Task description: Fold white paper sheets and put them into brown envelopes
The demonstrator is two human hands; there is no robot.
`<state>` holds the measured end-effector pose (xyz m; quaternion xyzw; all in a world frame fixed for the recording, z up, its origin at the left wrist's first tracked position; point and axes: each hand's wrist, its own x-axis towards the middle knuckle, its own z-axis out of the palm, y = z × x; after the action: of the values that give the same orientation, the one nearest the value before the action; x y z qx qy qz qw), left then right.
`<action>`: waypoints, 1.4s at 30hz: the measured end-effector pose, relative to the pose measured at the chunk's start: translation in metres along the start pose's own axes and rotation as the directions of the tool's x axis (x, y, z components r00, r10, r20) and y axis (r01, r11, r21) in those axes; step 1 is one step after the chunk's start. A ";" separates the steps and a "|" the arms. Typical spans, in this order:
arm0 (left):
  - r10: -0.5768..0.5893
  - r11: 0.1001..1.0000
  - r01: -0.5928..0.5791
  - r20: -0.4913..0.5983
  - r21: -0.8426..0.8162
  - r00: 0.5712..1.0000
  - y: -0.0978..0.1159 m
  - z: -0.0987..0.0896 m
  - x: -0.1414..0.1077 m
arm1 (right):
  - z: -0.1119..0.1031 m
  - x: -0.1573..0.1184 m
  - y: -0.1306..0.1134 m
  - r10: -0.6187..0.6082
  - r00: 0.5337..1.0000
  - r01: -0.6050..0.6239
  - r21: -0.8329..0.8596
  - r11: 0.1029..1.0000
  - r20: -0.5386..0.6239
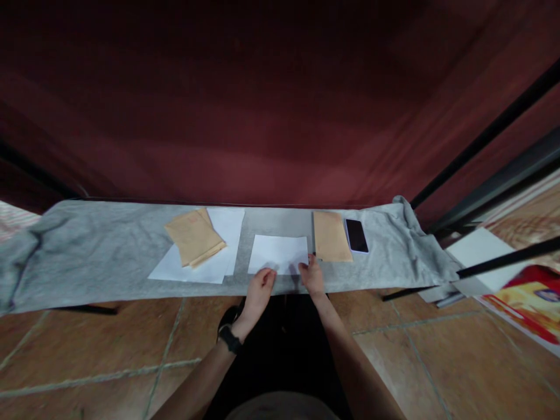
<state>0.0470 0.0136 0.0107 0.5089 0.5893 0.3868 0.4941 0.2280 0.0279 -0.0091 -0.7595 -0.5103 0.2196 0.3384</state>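
A white sheet of paper (279, 254) lies on the grey cloth in front of me. My left hand (261, 289), with a dark watch on the wrist, has its fingers closed on the sheet's lower edge. At the lower right corner of the sheet, my right hand (312, 276) pinches the paper between thumb and fingers. Brown envelopes (192, 236) rest on larger white sheets (230, 233) to the left. Right of the sheet lies another brown envelope (332, 236), with a small dark object partly showing at its lower left corner.
A phone (357, 235) lies beside the right envelope. The grey cloth (109, 251) covers a narrow bench against a dark red surface (245, 128). Black bars, a white box (479, 256) and a red and yellow package (531, 303) are at the right.
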 end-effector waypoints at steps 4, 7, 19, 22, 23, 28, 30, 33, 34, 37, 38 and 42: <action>0.409 0.700 -0.405 0.134 0.588 0.902 -0.005 0.010 0.011 | -0.005 -0.015 0.000 -0.023 0.999 0.017 -0.152 0.988 -0.041; 0.405 0.506 -0.412 0.213 0.758 0.889 -0.016 0.013 0.015 | -0.006 -0.028 -0.001 -0.186 0.978 0.151 -0.293 0.944 -0.095; 0.401 0.248 -0.487 0.369 0.837 0.839 -0.007 0.019 0.068 | 0.046 0.009 -0.033 -0.481 0.860 0.505 -0.152 0.849 0.169; 0.363 0.211 -0.480 0.388 0.851 0.847 -0.008 0.015 0.084 | 0.052 0.018 -0.034 -0.489 0.855 0.518 -0.230 0.824 0.175; 0.357 0.208 -0.473 0.384 0.856 0.852 -0.009 0.014 0.087 | 0.054 0.020 -0.034 -0.484 0.859 0.513 -0.263 0.817 0.170; 0.406 0.229 -0.416 0.303 0.880 0.862 -0.017 0.011 0.092 | 0.062 0.026 -0.028 -0.468 0.875 0.475 -0.392 0.788 0.120; 0.424 0.250 -0.379 0.251 0.891 0.870 -0.020 0.008 0.092 | 0.063 0.028 -0.024 -0.469 0.879 0.459 -0.421 0.782 0.086; 0.440 0.308 -0.278 0.123 0.910 0.890 -0.024 0.001 0.090 | 0.064 0.030 -0.017 -0.481 0.876 0.441 -0.447 0.778 0.027; 0.442 0.330 -0.244 0.079 0.912 0.894 -0.024 -0.002 0.088 | 0.064 0.031 -0.015 -0.485 0.874 0.437 -0.455 0.776 0.013; 0.432 0.387 -0.173 -0.012 0.906 0.902 -0.017 -0.012 0.086 | 0.065 0.032 -0.011 -0.490 0.871 0.434 -0.475 0.766 0.005; 0.419 0.407 -0.153 -0.036 0.900 0.907 -0.012 -0.015 0.086 | 0.065 0.033 -0.011 -0.488 0.873 0.434 -0.478 0.764 0.012; 0.230 0.542 0.002 -0.150 0.841 0.962 0.012 -0.025 0.096 | 0.063 0.033 -0.013 -0.465 0.884 0.425 -0.482 0.766 0.041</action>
<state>0.0261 0.1111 0.0095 0.6681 0.7228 0.1512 0.0910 0.1899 0.0803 -0.0415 -0.6844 -0.6996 -0.0306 0.2030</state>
